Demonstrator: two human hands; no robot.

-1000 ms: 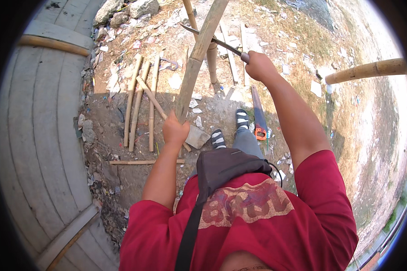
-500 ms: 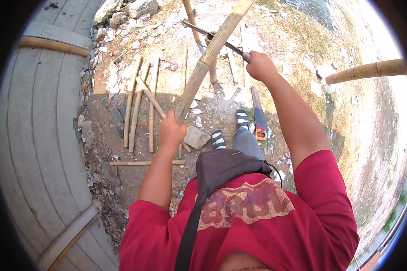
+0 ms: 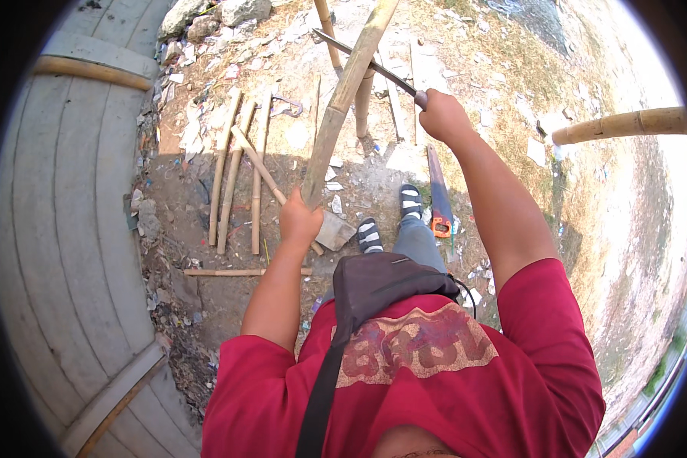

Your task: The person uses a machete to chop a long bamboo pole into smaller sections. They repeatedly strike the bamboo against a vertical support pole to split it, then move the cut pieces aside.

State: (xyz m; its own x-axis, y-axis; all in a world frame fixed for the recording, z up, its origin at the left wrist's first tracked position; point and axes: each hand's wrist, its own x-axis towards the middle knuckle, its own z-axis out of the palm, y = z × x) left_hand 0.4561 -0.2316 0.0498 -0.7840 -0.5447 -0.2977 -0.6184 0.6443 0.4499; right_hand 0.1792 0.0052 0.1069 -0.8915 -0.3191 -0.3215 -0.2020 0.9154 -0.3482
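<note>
My left hand [image 3: 301, 219] is closed around the near end of a split-looking bamboo pole [image 3: 330, 141], which slants away up and to the right. My right hand [image 3: 444, 120] grips the grey handle of a long machete [image 3: 395, 78]. Its dark blade crosses beneath the pole, and the tip comes out on the left side. Whether the edge touches the bamboo cannot be made out. Under the pole stand upright bamboo posts, one [image 3: 364, 107] close to the blade and another [image 3: 327, 30] farther off.
Several cut bamboo lengths [image 3: 223, 168] lie on the littered ground at left. A handsaw [image 3: 438, 191] with an orange handle rests right of my feet, and a stone block [image 3: 334, 231] left of them. A plank wall [image 3: 69, 229] borders the left; a horizontal bamboo pole [image 3: 626, 124] juts in at right.
The far part of the bamboo pole has swung left, and my left hand has shifted slightly right. The machete stays in my right hand, nearly in the same place.
</note>
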